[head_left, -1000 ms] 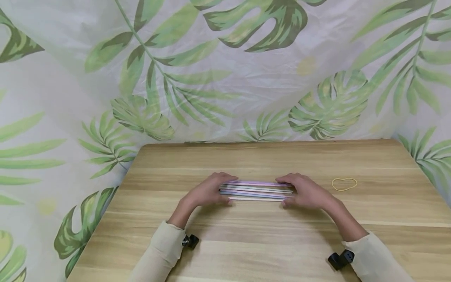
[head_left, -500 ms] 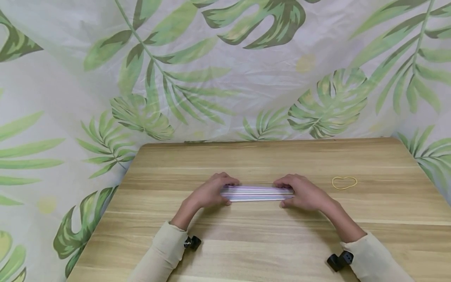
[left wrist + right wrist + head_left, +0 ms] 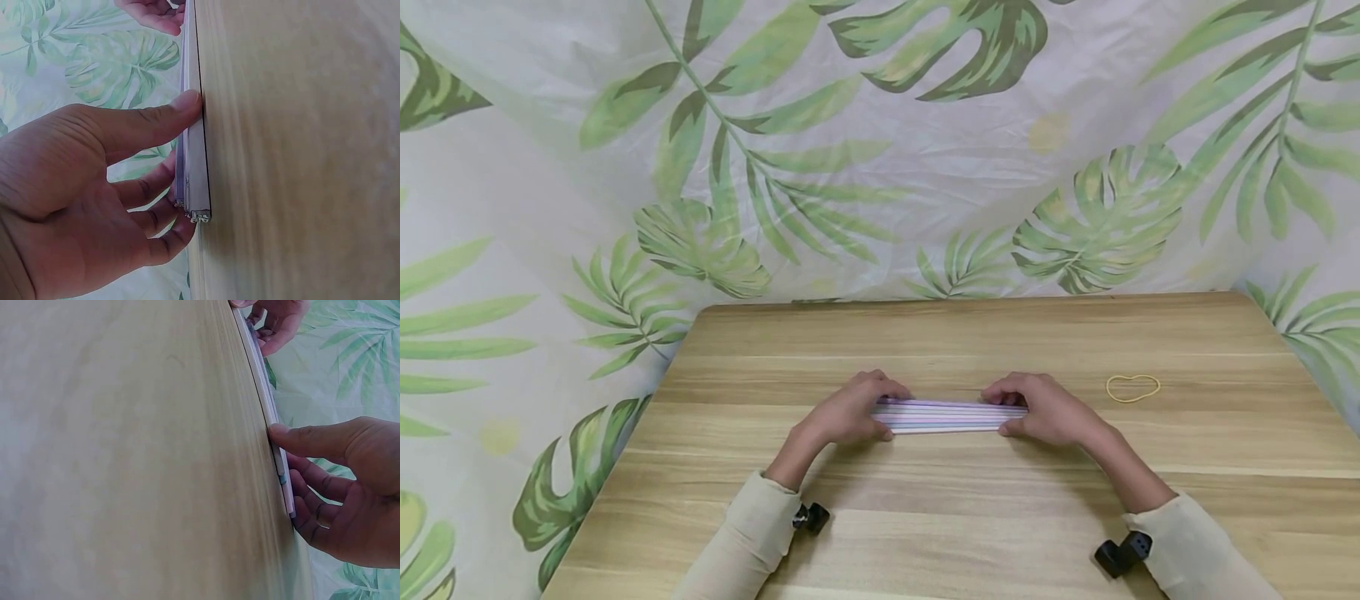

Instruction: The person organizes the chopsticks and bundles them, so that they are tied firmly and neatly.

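Note:
A row of slim pastel sticks (image 3: 951,417), in white, lilac and pale blue, lies side by side on the table in the head view. My left hand (image 3: 852,410) holds their left ends, thumb on the near side and fingers curled at the far side. At the right ends my right hand (image 3: 1048,408) grips in the same way. The left wrist view shows the left thumb pressed to the pale outermost stick (image 3: 199,162), whose end looks rough. From the right wrist, the stick ends (image 3: 289,497) appear slightly uneven beside the right fingers.
A yellow rubber band (image 3: 1132,389) lies on the wooden table (image 3: 955,508) to the right of my right hand. Behind the table's back edge hangs a leaf-patterned cloth (image 3: 925,192).
Gaps between the sticks have closed, and the row is now narrower and more even. Fingers at the far side have drawn slightly toward the thumbs. The rubber band stays put.

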A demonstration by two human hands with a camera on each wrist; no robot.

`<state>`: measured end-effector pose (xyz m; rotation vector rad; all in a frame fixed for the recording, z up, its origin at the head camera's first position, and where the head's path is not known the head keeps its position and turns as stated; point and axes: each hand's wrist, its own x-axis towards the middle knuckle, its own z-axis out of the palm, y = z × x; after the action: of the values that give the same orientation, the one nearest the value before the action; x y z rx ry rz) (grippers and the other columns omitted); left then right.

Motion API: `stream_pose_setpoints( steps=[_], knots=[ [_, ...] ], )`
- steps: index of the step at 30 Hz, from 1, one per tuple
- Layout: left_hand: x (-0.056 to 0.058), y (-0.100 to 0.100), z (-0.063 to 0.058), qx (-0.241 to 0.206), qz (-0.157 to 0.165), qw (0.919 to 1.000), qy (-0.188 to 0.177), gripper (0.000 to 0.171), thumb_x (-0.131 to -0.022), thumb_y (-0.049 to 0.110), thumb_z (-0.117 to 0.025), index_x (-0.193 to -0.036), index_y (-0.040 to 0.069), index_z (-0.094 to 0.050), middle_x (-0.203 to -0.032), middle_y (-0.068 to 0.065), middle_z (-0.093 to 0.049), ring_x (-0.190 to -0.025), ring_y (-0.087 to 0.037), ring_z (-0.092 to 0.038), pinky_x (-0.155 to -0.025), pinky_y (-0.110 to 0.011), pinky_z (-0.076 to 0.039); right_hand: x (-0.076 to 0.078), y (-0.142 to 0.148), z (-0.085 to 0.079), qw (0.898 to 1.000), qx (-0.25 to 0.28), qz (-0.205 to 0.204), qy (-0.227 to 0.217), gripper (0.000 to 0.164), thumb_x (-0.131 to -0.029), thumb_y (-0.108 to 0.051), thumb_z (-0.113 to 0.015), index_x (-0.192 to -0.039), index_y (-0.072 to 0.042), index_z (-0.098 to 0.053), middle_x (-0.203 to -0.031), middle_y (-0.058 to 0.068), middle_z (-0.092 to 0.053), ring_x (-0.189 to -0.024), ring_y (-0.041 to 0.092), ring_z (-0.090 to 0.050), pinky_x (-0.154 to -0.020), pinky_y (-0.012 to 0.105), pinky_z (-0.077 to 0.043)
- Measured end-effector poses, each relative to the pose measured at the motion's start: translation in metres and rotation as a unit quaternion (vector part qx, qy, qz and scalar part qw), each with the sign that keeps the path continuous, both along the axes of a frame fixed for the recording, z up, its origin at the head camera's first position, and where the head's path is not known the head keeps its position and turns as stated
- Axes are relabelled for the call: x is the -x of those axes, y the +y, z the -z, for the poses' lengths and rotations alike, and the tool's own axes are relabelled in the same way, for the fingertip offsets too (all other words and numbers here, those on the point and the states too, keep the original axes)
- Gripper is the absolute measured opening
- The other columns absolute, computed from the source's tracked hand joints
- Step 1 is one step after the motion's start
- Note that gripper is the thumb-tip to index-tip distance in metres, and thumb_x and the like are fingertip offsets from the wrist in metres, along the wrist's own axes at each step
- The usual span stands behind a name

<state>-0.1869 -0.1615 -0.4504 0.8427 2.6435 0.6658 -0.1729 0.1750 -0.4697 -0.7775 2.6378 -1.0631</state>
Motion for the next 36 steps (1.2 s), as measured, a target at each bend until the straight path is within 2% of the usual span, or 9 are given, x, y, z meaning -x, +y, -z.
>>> stream_pose_setpoints(
  steps=[9,13,17,25,31,36],
  knots=[
    [0.0005,0.0011,-0.0026,0.008,0.005,0.9998,-0.017,0.057,-0.082,0.006,-0.091,-0.136,0.009,-0.072,-0.128,-0.01,-0.071,-0.116,-0.024,-0.062,-0.105,-0.047,-0.05,0.0,0.0011,-0.0026,1.0,-0.004,-0.007,-0.001,0.041,-0.085,-0.007,-0.089,-0.124,-0.004,-0.076,-0.11,0.004,-0.076,-0.098,0.015,-0.066,-0.087,0.033,-0.056],
    [0.0023,0.0025,-0.0033,0.001,0.011,0.9997,-0.022,0.05,-0.083,0.003,-0.089,-0.13,0.006,-0.074,-0.119,-0.007,-0.075,-0.109,-0.022,-0.066,-0.099,-0.043,-0.053,-0.0001,0.0022,-0.003,1.0,0.002,-0.011,-0.009,0.039,-0.087,-0.005,-0.086,-0.124,-0.002,-0.076,-0.106,0.002,-0.075,-0.097,0.014,-0.066,-0.086,0.03,-0.056],
    [0.0029,0.0024,-0.0038,0.002,0.014,0.9997,-0.017,0.044,-0.083,0.002,-0.089,-0.125,0.006,-0.076,-0.111,-0.005,-0.075,-0.103,-0.019,-0.065,-0.094,-0.039,-0.054,-0.0002,0.0027,-0.0042,1.0,0.003,-0.013,-0.016,0.036,-0.089,-0.005,-0.084,-0.123,-0.002,-0.076,-0.106,0.001,-0.075,-0.097,0.012,-0.067,-0.084,0.028,-0.056],
    [0.001,0.0023,-0.0053,0.004,0.02,0.9996,-0.018,0.042,-0.084,0.003,-0.088,-0.124,0.006,-0.076,-0.109,-0.004,-0.072,-0.102,-0.018,-0.062,-0.093,-0.038,-0.051,-0.0002,0.0018,-0.0062,1.0,-0.002,-0.013,-0.019,0.033,-0.089,-0.004,-0.084,-0.121,-0.003,-0.077,-0.103,0.0,-0.075,-0.096,0.012,-0.067,-0.084,0.027,-0.056],
    [0.0011,0.0023,-0.0047,0.003,0.032,0.9995,-0.006,0.038,-0.088,0.001,-0.083,-0.125,0.008,-0.077,-0.111,-0.002,-0.075,-0.102,-0.019,-0.063,-0.093,-0.036,-0.051,-0.0004,0.0015,-0.0072,1.0,-0.002,-0.01,-0.022,0.03,-0.089,-0.005,-0.084,-0.119,-0.004,-0.078,-0.105,0.001,-0.077,-0.095,0.011,-0.068,-0.083,0.029,-0.057],
    [0.0014,0.0026,-0.0044,0.004,0.036,0.9993,-0.007,0.037,-0.087,0.0,-0.084,-0.123,0.008,-0.079,-0.112,-0.002,-0.076,-0.101,-0.018,-0.063,-0.091,-0.035,-0.05,0.0,0.0022,-0.0072,1.0,0.002,-0.017,-0.022,0.026,-0.09,-0.006,-0.084,-0.115,-0.006,-0.08,-0.104,0.001,-0.079,-0.092,0.01,-0.069,-0.081,0.027,-0.057]
  ],
)
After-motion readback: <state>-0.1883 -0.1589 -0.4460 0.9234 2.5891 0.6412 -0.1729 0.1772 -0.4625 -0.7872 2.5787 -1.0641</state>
